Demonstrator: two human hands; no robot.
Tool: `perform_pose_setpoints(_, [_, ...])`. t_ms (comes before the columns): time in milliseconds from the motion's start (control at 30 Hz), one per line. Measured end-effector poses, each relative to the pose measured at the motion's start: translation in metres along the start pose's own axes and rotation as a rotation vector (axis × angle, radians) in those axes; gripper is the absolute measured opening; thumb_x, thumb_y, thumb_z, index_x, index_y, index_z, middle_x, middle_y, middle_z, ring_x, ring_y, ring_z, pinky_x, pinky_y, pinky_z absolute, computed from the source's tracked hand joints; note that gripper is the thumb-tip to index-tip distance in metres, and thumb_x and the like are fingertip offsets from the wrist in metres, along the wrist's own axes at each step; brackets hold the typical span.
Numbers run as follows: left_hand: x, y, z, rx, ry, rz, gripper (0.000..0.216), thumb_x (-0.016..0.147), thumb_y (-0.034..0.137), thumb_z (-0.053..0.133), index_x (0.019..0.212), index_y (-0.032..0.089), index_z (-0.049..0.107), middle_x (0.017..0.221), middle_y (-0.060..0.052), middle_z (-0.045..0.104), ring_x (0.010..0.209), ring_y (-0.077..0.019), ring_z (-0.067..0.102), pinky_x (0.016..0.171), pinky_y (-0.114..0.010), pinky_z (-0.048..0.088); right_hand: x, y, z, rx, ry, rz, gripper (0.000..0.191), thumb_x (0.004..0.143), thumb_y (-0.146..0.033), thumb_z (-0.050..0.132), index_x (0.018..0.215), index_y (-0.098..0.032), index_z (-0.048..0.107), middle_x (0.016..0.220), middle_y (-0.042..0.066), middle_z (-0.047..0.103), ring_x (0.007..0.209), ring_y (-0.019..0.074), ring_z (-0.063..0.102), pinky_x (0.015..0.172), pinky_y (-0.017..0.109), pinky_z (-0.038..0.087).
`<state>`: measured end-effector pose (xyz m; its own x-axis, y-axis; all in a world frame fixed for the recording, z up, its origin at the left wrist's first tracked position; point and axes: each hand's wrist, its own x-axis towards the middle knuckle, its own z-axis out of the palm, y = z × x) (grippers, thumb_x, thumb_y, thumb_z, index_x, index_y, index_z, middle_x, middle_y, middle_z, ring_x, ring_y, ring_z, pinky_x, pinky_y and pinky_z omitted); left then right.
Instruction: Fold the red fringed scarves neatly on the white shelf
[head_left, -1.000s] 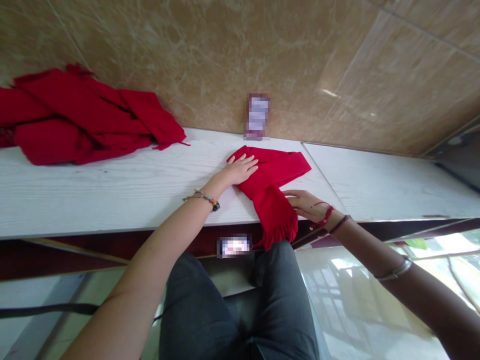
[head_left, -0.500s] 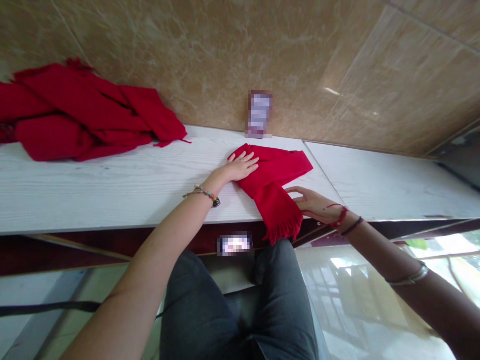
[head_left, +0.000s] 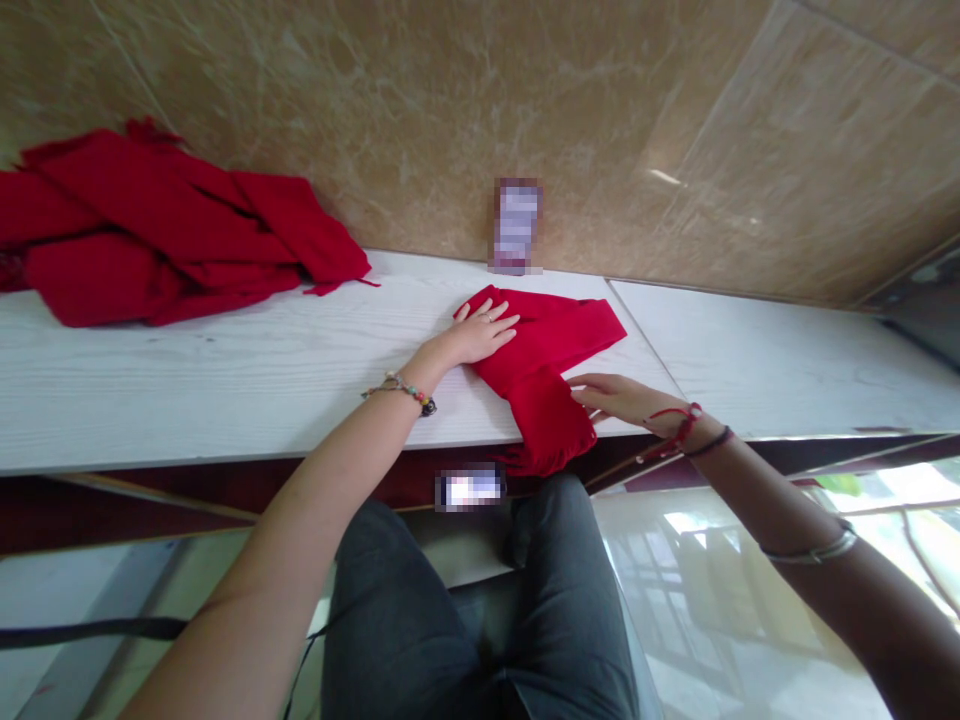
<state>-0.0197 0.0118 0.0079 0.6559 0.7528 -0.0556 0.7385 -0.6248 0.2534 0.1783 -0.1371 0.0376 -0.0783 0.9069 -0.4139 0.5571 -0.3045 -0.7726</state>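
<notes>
A red scarf (head_left: pixel 551 335) with a fringed end lies folded at an angle on the white wood-grain surface, its fringe hanging past the front edge. My left hand (head_left: pixel 484 330) rests flat on the scarf's left part, fingers spread. At the right side of the hanging end, my right hand (head_left: pixel 611 398) touches the cloth with its fingers stretched out. Part of its fingertips is hidden at the scarf's edge, and I see no firm grip there.
A heap of red scarves (head_left: pixel 172 240) lies on the left of the white surface (head_left: pixel 225 390), against the marbled tile wall (head_left: pixel 360 120). A blurred-out, phone-shaped item (head_left: pixel 516 225) leans on the wall. My legs (head_left: pixel 390 610) are below the front edge.
The fringed end has swung left and curled, pushed by my right hand, which has shifted slightly left. My left hand stays in place on the scarf.
</notes>
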Motion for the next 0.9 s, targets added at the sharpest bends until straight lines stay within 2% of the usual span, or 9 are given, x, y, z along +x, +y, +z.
perform_pose_setpoints(100, [0.002, -0.002, 0.001, -0.010, -0.015, 0.006, 0.053, 0.097, 0.043, 0.020, 0.148, 0.028, 0.027, 0.158, 0.001, 0.012, 0.145, -0.0234, 0.004, 0.116, -0.046, 0.003, 0.012, 0.000, 0.011, 0.006, 0.144, -0.003, 0.054, 0.076, -0.018, 0.064, 0.128, -0.014, 0.049, 0.077, 0.003, 0.068, 0.072, 0.0159, 0.064, 0.074, 0.034, 0.055])
perform_pose_setpoints(200, [0.005, -0.006, 0.002, -0.010, -0.040, -0.007, 0.053, 0.097, 0.044, 0.018, 0.148, 0.030, 0.023, 0.158, 0.002, 0.008, 0.145, -0.0223, 0.002, 0.116, -0.045, 0.003, 0.017, 0.002, 0.013, 0.121, 0.101, -0.051, 0.062, 0.074, -0.010, 0.062, 0.132, -0.018, 0.041, 0.075, 0.000, 0.067, 0.072, 0.0157, 0.065, 0.072, 0.032, 0.055])
perform_pose_setpoints(267, [0.006, -0.008, 0.002, -0.006, -0.058, -0.022, 0.053, 0.097, 0.044, 0.017, 0.149, 0.031, 0.021, 0.158, 0.003, 0.006, 0.145, -0.0212, 0.001, 0.116, -0.044, 0.002, 0.016, 0.004, 0.009, 0.130, 0.069, -0.071, 0.063, 0.074, -0.011, 0.061, 0.133, -0.018, 0.039, 0.071, -0.002, 0.065, 0.069, 0.0149, 0.065, 0.065, 0.029, 0.053])
perform_pose_setpoints(367, [0.007, -0.009, 0.001, -0.003, -0.079, -0.033, 0.054, 0.097, 0.044, 0.018, 0.149, 0.031, 0.019, 0.158, 0.003, 0.004, 0.145, -0.0210, 0.001, 0.116, -0.044, 0.002, 0.012, 0.009, 0.004, -0.061, 0.059, -0.087, 0.064, 0.076, -0.019, 0.060, 0.135, -0.016, 0.036, 0.060, -0.005, 0.059, 0.057, 0.0139, 0.059, 0.052, 0.025, 0.044])
perform_pose_setpoints(467, [0.005, -0.007, 0.000, 0.019, -0.054, -0.017, 0.054, 0.097, 0.043, 0.020, 0.148, 0.029, 0.024, 0.158, 0.002, 0.006, 0.145, -0.0219, 0.001, 0.116, -0.045, 0.002, 0.008, 0.011, 0.005, -0.377, 0.088, -0.150, 0.068, 0.074, -0.021, 0.061, 0.136, -0.012, 0.036, 0.056, -0.006, 0.055, 0.054, 0.0138, 0.054, 0.052, 0.025, 0.041])
perform_pose_setpoints(567, [0.001, -0.002, -0.001, 0.030, -0.012, 0.068, 0.054, 0.096, 0.043, 0.022, 0.147, 0.027, 0.028, 0.157, 0.000, 0.012, 0.145, -0.0205, 0.005, 0.116, -0.043, 0.005, 0.004, 0.008, 0.009, -0.624, 0.127, -0.248, 0.070, 0.074, -0.022, 0.061, 0.139, -0.010, 0.036, 0.068, 0.001, 0.062, 0.061, 0.0156, 0.057, 0.060, 0.029, 0.044])
perform_pose_setpoints(633, [0.000, 0.002, -0.001, 0.011, -0.061, 0.124, 0.056, 0.095, 0.046, 0.024, 0.149, 0.027, 0.023, 0.157, 0.000, 0.017, 0.145, -0.0190, 0.009, 0.116, -0.042, 0.007, 0.006, 0.003, 0.008, -0.708, 0.168, -0.305, 0.069, 0.076, -0.023, 0.060, 0.139, -0.007, 0.036, 0.084, 0.010, 0.066, 0.069, 0.0186, 0.060, 0.066, 0.033, 0.047])
perform_pose_setpoints(733, [-0.001, 0.006, -0.001, 0.001, -0.151, 0.133, 0.059, 0.095, 0.048, 0.023, 0.150, 0.027, 0.016, 0.156, 0.000, 0.018, 0.145, -0.0188, 0.010, 0.116, -0.044, 0.006, 0.015, -0.004, 0.004, -0.757, 0.285, -0.387, 0.062, 0.080, -0.026, 0.056, 0.136, -0.004, 0.040, 0.109, 0.020, 0.062, 0.085, 0.0236, 0.062, 0.078, 0.040, 0.050])
perform_pose_setpoints(900, [-0.005, 0.004, -0.003, 0.030, -0.122, 0.154, 0.062, 0.093, 0.053, 0.027, 0.150, 0.028, 0.018, 0.158, -0.001, 0.012, 0.145, -0.0216, 0.004, 0.115, -0.046, 0.003, 0.031, -0.002, 0.018, -0.786, 0.316, -0.481, 0.055, 0.083, -0.029, 0.055, 0.132, -0.006, 0.046, 0.115, 0.021, 0.057, 0.104, 0.0280, 0.058, 0.093, 0.044, 0.048])
